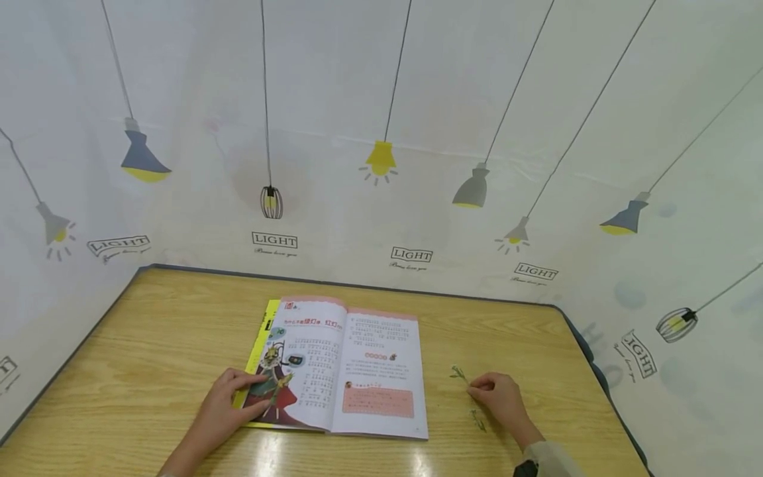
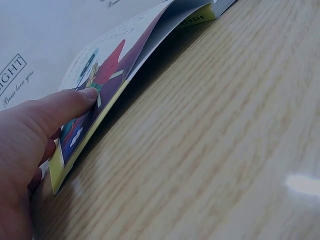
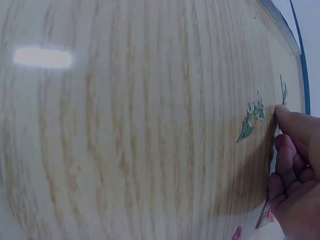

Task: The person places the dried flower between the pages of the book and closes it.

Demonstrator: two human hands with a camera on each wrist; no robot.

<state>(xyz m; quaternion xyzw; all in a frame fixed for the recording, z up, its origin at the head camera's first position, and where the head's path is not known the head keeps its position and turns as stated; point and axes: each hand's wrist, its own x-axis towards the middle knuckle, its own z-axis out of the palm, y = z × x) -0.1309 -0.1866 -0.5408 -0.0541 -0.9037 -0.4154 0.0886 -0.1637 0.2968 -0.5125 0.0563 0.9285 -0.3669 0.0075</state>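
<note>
An open magazine-like book (image 1: 381, 371) lies on the wooden table, a colourful cartoon on its left page. My left hand (image 1: 229, 401) holds the book's left edge. In the left wrist view the thumb (image 2: 75, 102) lies on the picture page, and other fingers curl at the edge, partly hidden. To the right of the book, my right hand (image 1: 501, 397) pinches a thin green sprig (image 1: 457, 372) between thumb and fingertip. A second small leafy sprig (image 3: 252, 117) lies on the table beside that hand.
Pink bits (image 3: 237, 232) show near the right hand at the bottom of the right wrist view. The table (image 1: 149, 344) is bordered at the back and sides by a pale curtain (image 1: 334, 218) printed with hanging lamps. A yellow cover edge (image 1: 262, 338) shows under the left page.
</note>
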